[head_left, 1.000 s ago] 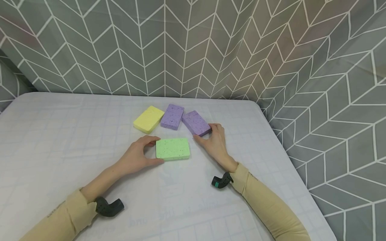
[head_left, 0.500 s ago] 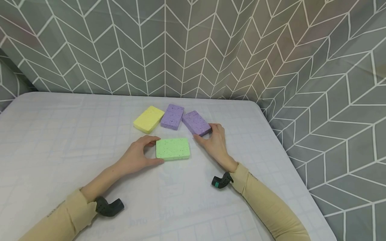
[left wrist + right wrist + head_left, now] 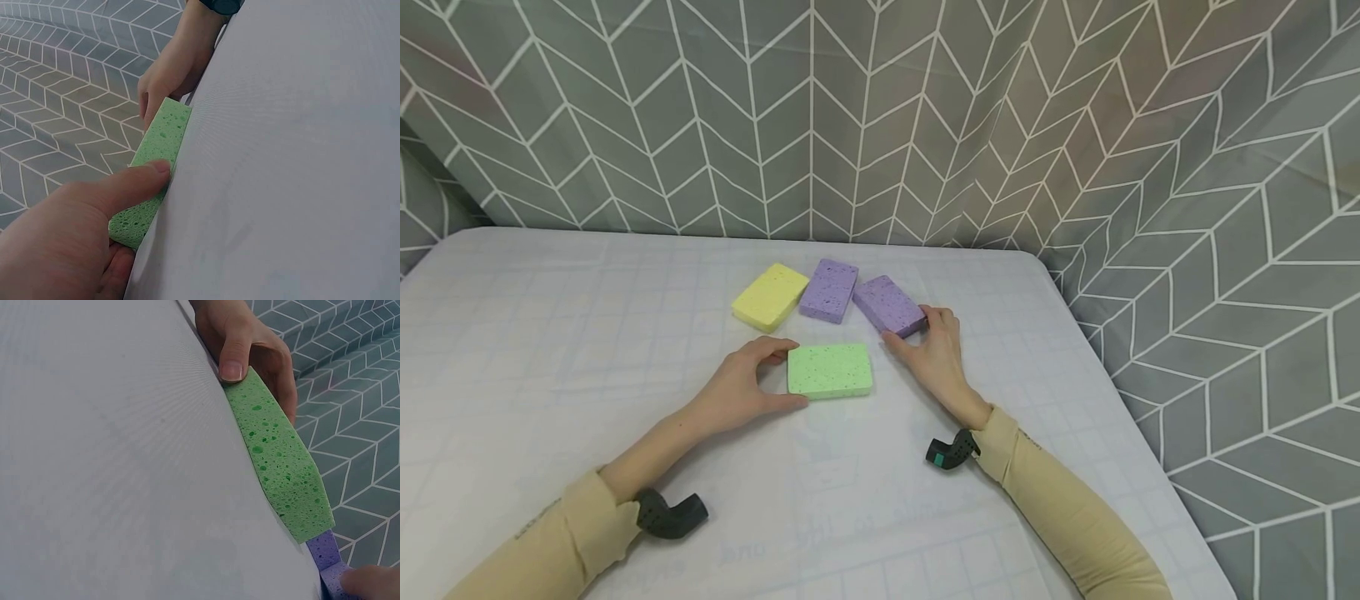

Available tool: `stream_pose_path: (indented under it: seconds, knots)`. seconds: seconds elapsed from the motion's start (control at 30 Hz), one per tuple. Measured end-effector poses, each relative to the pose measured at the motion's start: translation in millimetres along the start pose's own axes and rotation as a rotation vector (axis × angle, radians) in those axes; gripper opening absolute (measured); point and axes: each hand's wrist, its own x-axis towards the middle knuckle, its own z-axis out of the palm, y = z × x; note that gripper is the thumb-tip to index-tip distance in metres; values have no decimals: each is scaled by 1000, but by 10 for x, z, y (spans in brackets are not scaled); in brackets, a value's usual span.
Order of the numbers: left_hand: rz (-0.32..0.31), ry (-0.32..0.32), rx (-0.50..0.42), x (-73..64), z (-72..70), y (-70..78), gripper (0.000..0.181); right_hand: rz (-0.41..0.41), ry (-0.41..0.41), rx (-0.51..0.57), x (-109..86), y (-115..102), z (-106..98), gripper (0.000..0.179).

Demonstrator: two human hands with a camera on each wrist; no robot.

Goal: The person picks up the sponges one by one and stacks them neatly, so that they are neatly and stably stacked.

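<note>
On the white-covered table lies a green sponge [image 3: 830,371], wide side up. My left hand [image 3: 741,387] holds its left end, thumb on the near edge and fingers at the far edge; the left wrist view shows the thumb [image 3: 134,186] against its side. Behind and to the right, my right hand [image 3: 936,358] pinches the near end of a tilted purple sponge [image 3: 887,305] between thumb and fingers. In the right wrist view only a bit of purple sponge [image 3: 323,549] shows beyond the green one, with the right thumb [image 3: 372,581] on it.
A second purple sponge [image 3: 829,290] and a yellow sponge [image 3: 770,297] lie side by side behind the green one. The white table cover [image 3: 587,333] ends at a grey patterned curtain [image 3: 835,117] at the back and right. Dark wrist cameras [image 3: 672,515] stick out from both sleeves.
</note>
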Motion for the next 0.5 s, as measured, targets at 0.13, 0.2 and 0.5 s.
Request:
stream_pose_path:
  seconds: [0.13, 0.2, 0.5]
  knots:
    - [-1, 2, -2, 0, -2, 1, 79, 11, 0, 7, -1, -3, -5, 75]
    - [-4, 2, -6, 1, 0, 0, 79, 13, 2, 11, -2, -5, -8, 75]
    - [-15, 1, -11, 10, -11, -17, 84, 34, 6, 39, -5, -9, -10, 76]
